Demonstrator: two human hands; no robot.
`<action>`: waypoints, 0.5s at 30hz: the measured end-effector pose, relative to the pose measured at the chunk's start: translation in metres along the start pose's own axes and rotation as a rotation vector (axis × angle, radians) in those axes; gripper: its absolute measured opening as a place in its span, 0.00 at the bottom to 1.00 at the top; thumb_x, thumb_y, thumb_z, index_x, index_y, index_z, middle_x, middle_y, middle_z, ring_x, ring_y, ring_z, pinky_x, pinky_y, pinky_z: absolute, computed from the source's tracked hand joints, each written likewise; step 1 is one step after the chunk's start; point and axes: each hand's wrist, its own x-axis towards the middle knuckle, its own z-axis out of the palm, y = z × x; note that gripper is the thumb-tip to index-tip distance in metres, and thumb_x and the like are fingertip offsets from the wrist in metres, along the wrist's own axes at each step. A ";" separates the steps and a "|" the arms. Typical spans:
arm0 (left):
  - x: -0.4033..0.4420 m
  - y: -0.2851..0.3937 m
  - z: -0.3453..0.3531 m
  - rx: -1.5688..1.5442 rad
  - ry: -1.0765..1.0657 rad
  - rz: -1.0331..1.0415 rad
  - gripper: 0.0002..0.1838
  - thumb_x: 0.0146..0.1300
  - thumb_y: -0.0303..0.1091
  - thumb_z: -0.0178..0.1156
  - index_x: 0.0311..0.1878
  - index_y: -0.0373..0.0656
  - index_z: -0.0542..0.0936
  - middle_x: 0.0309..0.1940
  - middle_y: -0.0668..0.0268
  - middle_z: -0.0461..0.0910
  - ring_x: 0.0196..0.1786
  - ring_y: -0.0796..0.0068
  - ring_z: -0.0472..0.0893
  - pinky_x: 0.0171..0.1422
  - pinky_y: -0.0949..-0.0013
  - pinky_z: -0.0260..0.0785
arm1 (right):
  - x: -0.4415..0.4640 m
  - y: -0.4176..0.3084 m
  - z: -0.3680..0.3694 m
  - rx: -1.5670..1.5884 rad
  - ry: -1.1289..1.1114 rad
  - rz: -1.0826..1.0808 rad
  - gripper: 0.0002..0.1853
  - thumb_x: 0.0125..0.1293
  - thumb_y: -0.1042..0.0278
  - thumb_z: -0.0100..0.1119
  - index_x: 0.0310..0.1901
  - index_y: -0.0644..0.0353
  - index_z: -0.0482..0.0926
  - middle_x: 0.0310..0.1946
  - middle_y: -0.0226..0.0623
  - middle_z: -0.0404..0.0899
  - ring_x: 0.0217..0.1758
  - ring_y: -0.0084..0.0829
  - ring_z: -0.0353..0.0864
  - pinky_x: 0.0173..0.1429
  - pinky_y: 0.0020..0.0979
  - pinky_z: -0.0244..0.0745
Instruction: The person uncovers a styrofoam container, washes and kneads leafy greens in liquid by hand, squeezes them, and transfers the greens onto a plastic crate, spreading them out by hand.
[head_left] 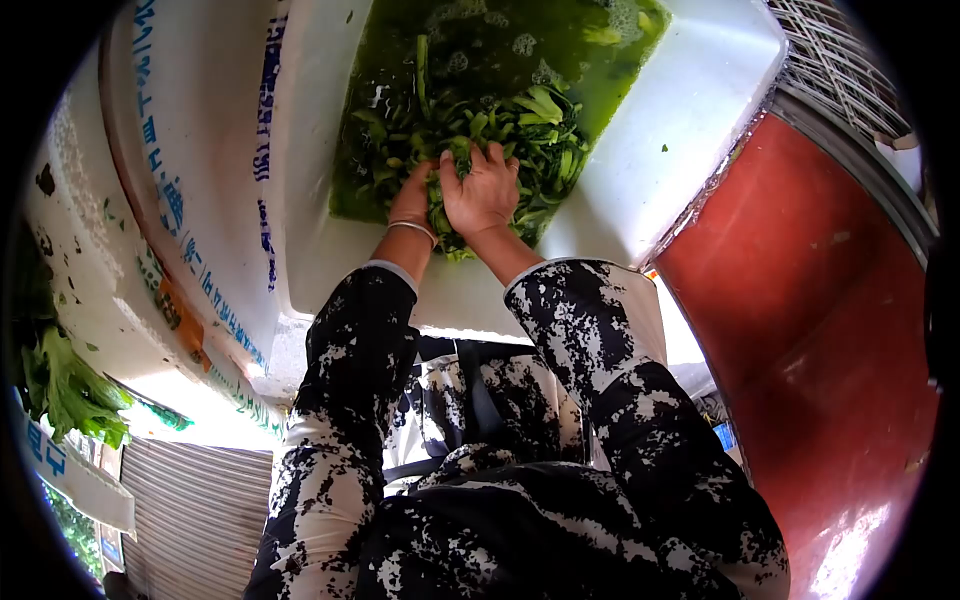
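Note:
Green leafy vegetables float in greenish water inside a white tub. Both hands rest on the near part of the pile. My left hand, with a thin bracelet at the wrist, sits at the pile's left side, its fingertips hidden among leaves and behind the other hand. Just right of it, my right hand lies back-up over the leaves with its fingers spread a little. The two hands are close together, and greens show between them.
Left of the tub stand white foam boxes with blue lettering. Leafy greens hang at the far left. A red surface fills the right side, below a wire rack at the upper right.

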 end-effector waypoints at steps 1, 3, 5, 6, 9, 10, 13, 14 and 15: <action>0.004 -0.001 -0.001 -0.041 -0.051 0.005 0.19 0.49 0.48 0.62 0.41 0.47 0.80 0.54 0.60 0.70 0.52 0.66 0.70 0.56 0.64 0.62 | 0.000 0.000 0.001 -0.003 -0.006 0.009 0.23 0.59 0.45 0.49 0.48 0.52 0.80 0.44 0.37 0.72 0.49 0.53 0.70 0.48 0.45 0.72; 0.011 -0.004 -0.006 -0.086 -0.098 0.010 0.18 0.48 0.47 0.63 0.39 0.47 0.81 0.54 0.60 0.70 0.51 0.67 0.69 0.56 0.64 0.62 | 0.000 -0.001 0.003 -0.006 -0.016 0.016 0.23 0.59 0.46 0.49 0.48 0.52 0.80 0.44 0.37 0.72 0.49 0.53 0.70 0.48 0.45 0.72; 0.008 -0.003 -0.004 -0.040 -0.044 0.031 0.16 0.49 0.46 0.62 0.38 0.47 0.81 0.53 0.61 0.71 0.52 0.67 0.69 0.56 0.65 0.62 | 0.001 0.000 0.002 -0.018 -0.021 0.005 0.23 0.59 0.46 0.49 0.48 0.53 0.80 0.44 0.37 0.72 0.49 0.53 0.70 0.47 0.45 0.73; 0.007 -0.002 -0.003 -0.041 -0.042 0.029 0.16 0.49 0.46 0.62 0.38 0.47 0.81 0.53 0.61 0.71 0.52 0.67 0.69 0.56 0.65 0.62 | 0.001 0.000 0.002 -0.019 -0.023 0.005 0.23 0.59 0.46 0.49 0.48 0.53 0.80 0.44 0.37 0.72 0.49 0.53 0.70 0.47 0.45 0.73; 0.012 -0.003 -0.005 -0.057 -0.062 0.027 0.15 0.50 0.45 0.62 0.37 0.48 0.81 0.51 0.61 0.72 0.52 0.67 0.69 0.56 0.65 0.62 | 0.003 0.000 0.003 -0.023 -0.022 0.002 0.23 0.59 0.47 0.49 0.48 0.53 0.80 0.44 0.37 0.72 0.50 0.53 0.69 0.47 0.45 0.73; 0.014 -0.003 -0.006 -0.049 -0.069 0.037 0.14 0.50 0.45 0.62 0.37 0.48 0.81 0.51 0.62 0.73 0.51 0.68 0.69 0.56 0.65 0.62 | 0.002 0.000 0.004 -0.022 -0.025 0.004 0.23 0.59 0.47 0.49 0.48 0.53 0.80 0.43 0.37 0.72 0.50 0.52 0.69 0.46 0.45 0.73; 0.017 -0.005 -0.008 -0.075 -0.078 0.018 0.13 0.51 0.44 0.62 0.36 0.47 0.81 0.50 0.62 0.73 0.51 0.68 0.69 0.55 0.66 0.62 | 0.001 0.001 0.005 -0.018 -0.021 0.004 0.23 0.59 0.47 0.49 0.48 0.53 0.80 0.43 0.37 0.72 0.49 0.51 0.69 0.45 0.45 0.73; 0.016 -0.004 -0.007 -0.113 -0.083 -0.007 0.13 0.51 0.43 0.61 0.36 0.47 0.82 0.49 0.62 0.73 0.51 0.68 0.69 0.55 0.66 0.62 | 0.002 0.001 0.006 -0.016 -0.010 -0.002 0.23 0.59 0.47 0.49 0.47 0.53 0.80 0.42 0.37 0.72 0.49 0.51 0.69 0.45 0.45 0.73; 0.017 -0.003 -0.007 -0.113 -0.082 -0.008 0.13 0.51 0.43 0.61 0.36 0.47 0.82 0.49 0.62 0.73 0.51 0.68 0.69 0.55 0.66 0.62 | 0.002 0.001 0.006 -0.016 -0.012 -0.001 0.23 0.59 0.47 0.49 0.47 0.53 0.80 0.42 0.37 0.72 0.49 0.51 0.69 0.45 0.45 0.73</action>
